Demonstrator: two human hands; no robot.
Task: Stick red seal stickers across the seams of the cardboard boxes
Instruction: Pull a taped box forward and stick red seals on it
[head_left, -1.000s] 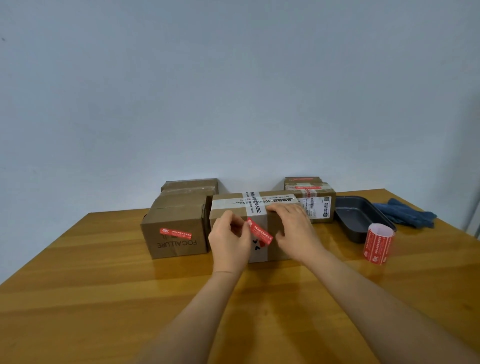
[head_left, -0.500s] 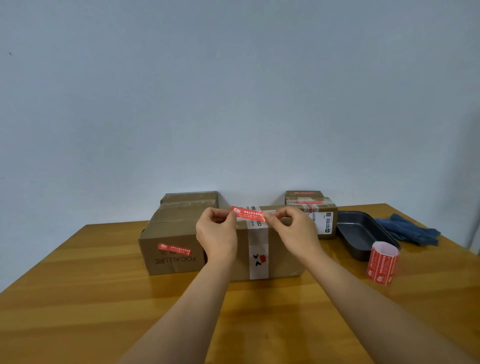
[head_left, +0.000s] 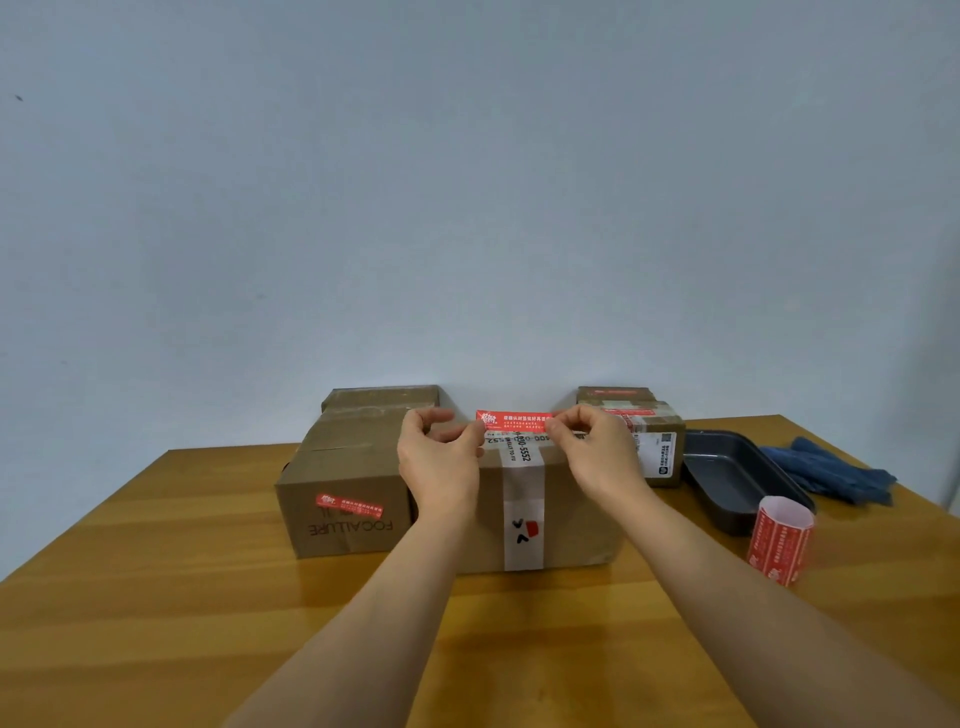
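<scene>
two hands hold one red seal sticker (head_left: 514, 420) stretched level between them: the left hand (head_left: 441, 462) pinches its left end, the right hand (head_left: 597, 457) pinches its right end, other fingers loosely curled. the strip hangs just above the far top edge of the middle cardboard box (head_left: 566, 514), which stands on the wooden surface (head_left: 156, 623); whether it already touches the cardboard cannot be told.

likely trouble: a thin adhesive strip held only by its tips can sag or curl and grab the box crooked, or stick to itself or to a fingertip. if one end lands first, it may wrinkle or trap a bubble. it could also miss the seam, which the white printed tape band (head_left: 523, 499) seems to cover, and seal nothing. pressing hard may shove the box toward its neighbours.

the sticker is a narrow red rectangle with small white print and a white emblem at its left end, flat and taut. the same kind already sits on the left box (head_left: 343, 488) front, and a red sticker roll (head_left: 779, 540) stands at the right.
</scene>
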